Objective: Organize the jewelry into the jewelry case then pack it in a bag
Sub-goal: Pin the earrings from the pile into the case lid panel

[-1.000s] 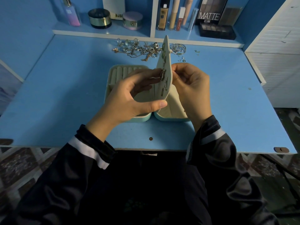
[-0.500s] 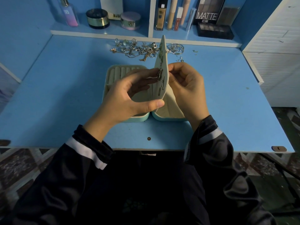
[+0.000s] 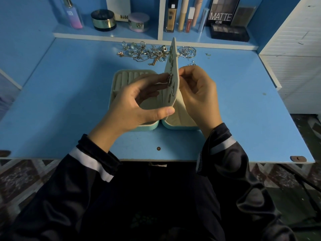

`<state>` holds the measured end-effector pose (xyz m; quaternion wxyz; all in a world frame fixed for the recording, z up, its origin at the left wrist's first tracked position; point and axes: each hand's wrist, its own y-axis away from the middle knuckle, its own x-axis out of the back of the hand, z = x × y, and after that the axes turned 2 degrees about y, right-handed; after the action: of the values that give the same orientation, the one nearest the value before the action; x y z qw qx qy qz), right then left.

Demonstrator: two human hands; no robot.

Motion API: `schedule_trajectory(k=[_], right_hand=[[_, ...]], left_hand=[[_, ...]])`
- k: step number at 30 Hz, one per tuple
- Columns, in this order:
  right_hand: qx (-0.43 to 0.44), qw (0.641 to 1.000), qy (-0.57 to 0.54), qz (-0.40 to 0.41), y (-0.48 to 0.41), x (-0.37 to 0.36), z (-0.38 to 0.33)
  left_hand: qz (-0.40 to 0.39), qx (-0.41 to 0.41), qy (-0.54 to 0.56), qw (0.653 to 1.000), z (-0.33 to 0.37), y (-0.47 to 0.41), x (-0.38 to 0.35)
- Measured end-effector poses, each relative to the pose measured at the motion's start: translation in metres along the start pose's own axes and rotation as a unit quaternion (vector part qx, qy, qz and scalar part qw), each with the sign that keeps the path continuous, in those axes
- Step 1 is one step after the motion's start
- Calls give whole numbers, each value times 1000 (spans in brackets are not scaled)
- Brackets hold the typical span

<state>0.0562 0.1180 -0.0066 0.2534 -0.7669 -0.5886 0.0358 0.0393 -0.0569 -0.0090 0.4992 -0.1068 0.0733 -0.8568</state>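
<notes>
Finding: the jewelry case (image 3: 119, 79) lay open on the blue desk (image 3: 69, 101), near the middle, its two halves flat. Its earring panel (image 3: 173, 54) stood upright between them, edge toward me.

Left hand (image 3: 137, 103): it gripped the panel. The thumb was braced on the near bottom edge, and the fingertips pressed a dangling earring (image 3: 169, 79) against the left face.

Right hand (image 3: 198, 94): the fingers were curled, with thumb and forefinger pinched at the panel's right face. I could not tell whether a backing sat between them.

Remaining stock: a tangled pile of jewelry (image 3: 147, 53) lay at the far side of the desk, well apart from the case.

Handling assessment: I judged the earring very light, small, hard and slippery, with a thin post that would bend. It was best taken by its body, not the dangle. The panel looked thin and padded and would likely flex, so it needed support close behind the hole being used. The chains in the pile would snag, so each should be lifted singly by one end.

Risk: a dropped backing would be hard to find.
</notes>
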Motion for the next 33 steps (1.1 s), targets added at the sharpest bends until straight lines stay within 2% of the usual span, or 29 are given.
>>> schedule_trajectory(k=[11, 24, 33], right_hand=[[47, 995, 88, 20, -1, -4, 4], [155, 971, 176, 38, -2, -4, 7], [50, 998, 27, 23, 0, -4, 3]], left_hand=[[1, 1, -10, 1000, -1, 1, 0], [-3, 1, -4, 1000, -2, 0, 1], [-1, 2, -2, 1000, -1, 0, 0]])
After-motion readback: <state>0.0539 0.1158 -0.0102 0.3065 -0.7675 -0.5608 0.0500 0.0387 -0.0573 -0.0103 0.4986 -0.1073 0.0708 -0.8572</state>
